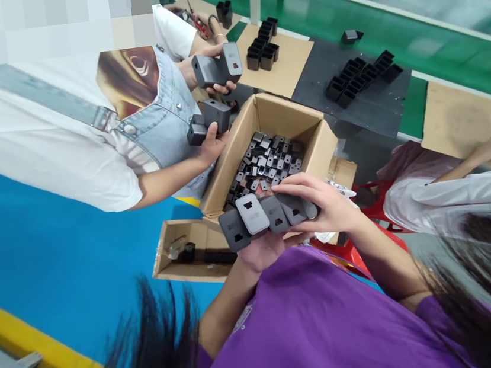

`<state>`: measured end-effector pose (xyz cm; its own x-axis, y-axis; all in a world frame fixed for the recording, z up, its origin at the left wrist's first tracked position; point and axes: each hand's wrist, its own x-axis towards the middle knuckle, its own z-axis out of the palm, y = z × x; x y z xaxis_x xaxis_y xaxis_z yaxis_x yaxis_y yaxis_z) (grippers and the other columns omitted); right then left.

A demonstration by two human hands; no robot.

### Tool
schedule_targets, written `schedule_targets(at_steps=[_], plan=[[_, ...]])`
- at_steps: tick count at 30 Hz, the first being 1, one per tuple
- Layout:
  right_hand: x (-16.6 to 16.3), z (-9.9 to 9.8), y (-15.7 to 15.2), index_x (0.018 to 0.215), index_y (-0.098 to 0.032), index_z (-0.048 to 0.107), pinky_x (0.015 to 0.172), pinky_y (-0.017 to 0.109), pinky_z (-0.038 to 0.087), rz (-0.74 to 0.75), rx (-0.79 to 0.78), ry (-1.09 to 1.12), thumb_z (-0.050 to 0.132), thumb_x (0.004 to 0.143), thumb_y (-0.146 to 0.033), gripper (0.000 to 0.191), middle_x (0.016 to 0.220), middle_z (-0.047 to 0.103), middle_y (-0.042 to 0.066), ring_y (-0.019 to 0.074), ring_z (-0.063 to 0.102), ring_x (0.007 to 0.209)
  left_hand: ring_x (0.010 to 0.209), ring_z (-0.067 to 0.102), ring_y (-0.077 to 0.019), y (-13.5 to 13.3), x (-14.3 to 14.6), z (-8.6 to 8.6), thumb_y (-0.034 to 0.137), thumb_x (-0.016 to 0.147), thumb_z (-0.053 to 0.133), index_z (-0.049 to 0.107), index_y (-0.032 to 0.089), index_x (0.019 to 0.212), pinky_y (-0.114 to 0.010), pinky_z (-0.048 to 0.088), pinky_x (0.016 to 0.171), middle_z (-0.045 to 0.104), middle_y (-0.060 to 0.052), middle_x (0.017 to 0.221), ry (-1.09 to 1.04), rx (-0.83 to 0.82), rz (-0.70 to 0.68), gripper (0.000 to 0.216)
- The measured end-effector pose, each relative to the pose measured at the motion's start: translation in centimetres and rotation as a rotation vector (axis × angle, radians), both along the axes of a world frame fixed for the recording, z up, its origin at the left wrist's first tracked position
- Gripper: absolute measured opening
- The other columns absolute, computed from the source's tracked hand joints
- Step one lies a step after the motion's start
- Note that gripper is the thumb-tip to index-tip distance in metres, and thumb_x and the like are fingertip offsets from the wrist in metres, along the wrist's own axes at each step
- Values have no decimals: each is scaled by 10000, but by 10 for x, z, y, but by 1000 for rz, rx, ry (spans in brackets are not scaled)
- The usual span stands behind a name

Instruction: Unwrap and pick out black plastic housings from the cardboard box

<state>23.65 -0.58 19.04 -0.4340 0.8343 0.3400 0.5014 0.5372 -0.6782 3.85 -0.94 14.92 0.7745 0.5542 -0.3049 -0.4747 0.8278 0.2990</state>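
Observation:
Several dark grey, box-shaped plastic housings (253,214), each with a small cut-out in its end face, are bunched in a row between my two hands. Underneath the row, my left hand (263,252) is closed around them, its fingers partly hidden. My right hand (326,201) wraps the right end, fingers over the top and thumb side below. One housing in the row looks lighter and sits slightly higher. Just beyond my hands stands an open cardboard box (226,174) with many similar small housings (272,160) heaped inside.
A co-worker in denim overalls (161,122) holds housings (213,68) across the box. A smaller carton (160,257) lies at lower left. Black housings (362,77) stand on a dark bench mat (306,93). Another person (465,193) sits at right, near a red stool (386,235).

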Motion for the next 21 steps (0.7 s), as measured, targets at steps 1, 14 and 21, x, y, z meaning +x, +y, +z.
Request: schedule_targets(at_steps=[1, 14, 21], plan=[[0, 0, 0, 1475, -235, 461, 1013, 453, 523, -1, -5, -9, 657, 892, -576, 704, 1294, 585, 144, 276, 587, 1190, 1299, 555, -367, 1, 0, 0, 636, 888, 497, 585, 274, 1329, -581, 466, 1036, 647, -106, 1349, 22, 12, 19, 577], [-1, -1, -11, 1420, -235, 543, 946, 447, 543, -75, 44, -63, 682, 862, -602, 682, 1216, 625, 140, 281, 619, 1094, 1332, 528, -332, 0, 6, 0, 648, 920, 365, 610, 276, 1210, -447, 488, 899, 629, -74, 1344, 135, 24, 25, 532], [-3, 20, -11, 1522, -253, 407, 1106, 575, 441, -32, 44, -174, 669, 839, -660, 837, 1334, 599, 155, 357, 539, 1290, 1404, 476, -380, -5, 4, -1, 611, 917, 416, 600, 285, 1280, -577, 444, 1040, 608, -80, 1407, 104, 71, 31, 521]])
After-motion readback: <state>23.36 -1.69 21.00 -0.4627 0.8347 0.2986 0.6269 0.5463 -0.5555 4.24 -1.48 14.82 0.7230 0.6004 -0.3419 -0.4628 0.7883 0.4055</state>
